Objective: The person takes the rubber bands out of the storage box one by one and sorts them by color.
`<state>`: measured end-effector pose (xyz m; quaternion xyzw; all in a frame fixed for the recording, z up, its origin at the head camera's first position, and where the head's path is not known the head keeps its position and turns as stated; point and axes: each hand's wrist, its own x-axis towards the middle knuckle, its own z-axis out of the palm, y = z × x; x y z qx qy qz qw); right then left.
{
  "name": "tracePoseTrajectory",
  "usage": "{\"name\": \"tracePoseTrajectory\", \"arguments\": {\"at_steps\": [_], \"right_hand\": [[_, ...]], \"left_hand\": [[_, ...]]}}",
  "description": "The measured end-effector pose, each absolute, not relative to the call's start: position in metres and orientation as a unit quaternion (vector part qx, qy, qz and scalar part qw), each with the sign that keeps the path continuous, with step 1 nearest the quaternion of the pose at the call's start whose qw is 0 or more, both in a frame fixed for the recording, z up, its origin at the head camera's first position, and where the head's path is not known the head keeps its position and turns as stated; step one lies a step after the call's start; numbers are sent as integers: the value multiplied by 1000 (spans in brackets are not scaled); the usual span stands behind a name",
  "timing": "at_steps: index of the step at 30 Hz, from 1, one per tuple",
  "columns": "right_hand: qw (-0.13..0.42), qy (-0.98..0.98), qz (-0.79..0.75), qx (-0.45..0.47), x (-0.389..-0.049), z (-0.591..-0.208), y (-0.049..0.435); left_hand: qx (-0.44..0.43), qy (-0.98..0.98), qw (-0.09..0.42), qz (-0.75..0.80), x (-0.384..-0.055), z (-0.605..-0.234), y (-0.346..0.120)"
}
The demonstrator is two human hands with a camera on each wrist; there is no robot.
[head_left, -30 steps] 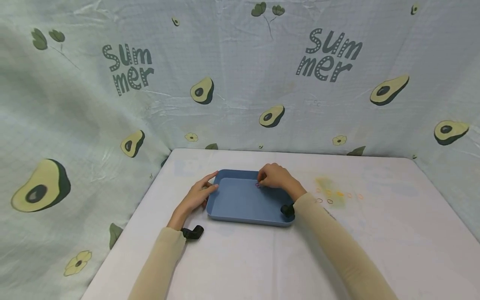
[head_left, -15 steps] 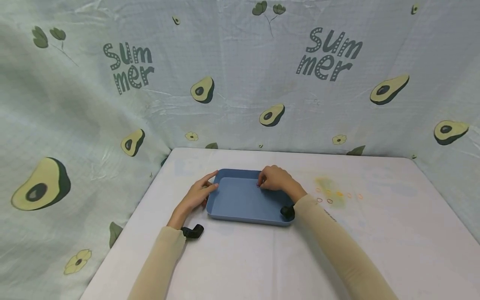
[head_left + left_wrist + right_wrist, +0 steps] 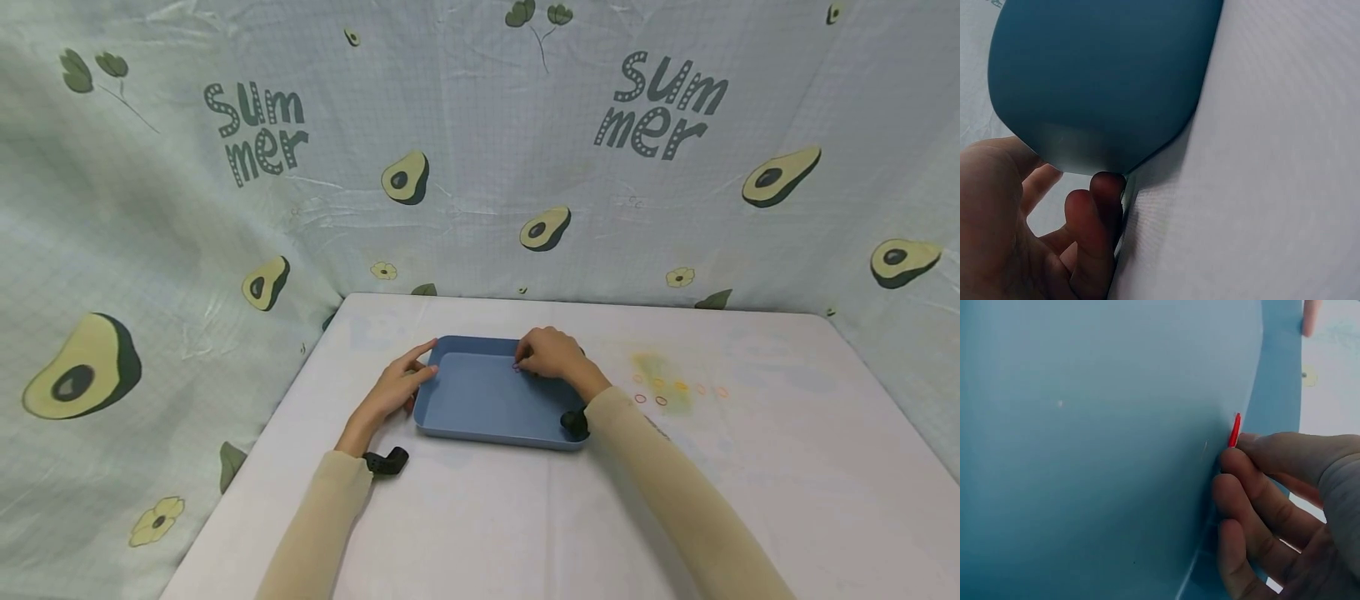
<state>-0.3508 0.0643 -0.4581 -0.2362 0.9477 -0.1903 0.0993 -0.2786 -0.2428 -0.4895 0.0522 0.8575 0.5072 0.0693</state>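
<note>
A blue rectangular tray (image 3: 480,408) lies on the white table. On its left wall is my left hand (image 3: 393,387), thumb over the rim; in the left wrist view the other fingers (image 3: 1082,231) are bent against the outer side. My right hand (image 3: 551,352) is over the tray's back right part, pinching a small thin red ring (image 3: 1235,430), like a rubber band, between thumb and index finger. The ring looks pinkish-purple in the head view, just above or touching the tray floor; I cannot tell which.
Right of the tray, several small rings lie on the table: two dark red ones (image 3: 662,401), with orange and yellow ones (image 3: 681,386) behind, around a yellowish patch. A dark thin mark (image 3: 657,427) shows beside the right sleeve. A printed cloth (image 3: 465,267) hangs behind the table.
My right hand makes only slight shifts at the same spot over the tray, the ring partly hidden half a second ago and showing again now. The left hand stays on the rim.
</note>
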Motion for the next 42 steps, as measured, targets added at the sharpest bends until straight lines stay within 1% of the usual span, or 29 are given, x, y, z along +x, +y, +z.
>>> {"name": "tracePoseTrajectory", "arguments": {"at_steps": [13,30,42], "right_hand": [[108,947,-211,-219,-352,-458,64],[122,938,-231,-227,-354,-463,67],[114,938,-235,-230,-350,-456,70]], "left_hand": [[49,855,68,511,-279,-491,-243],[46,855,71,512,-281,-492,-243],[50,858,69,507,-279,-490,-243]]}}
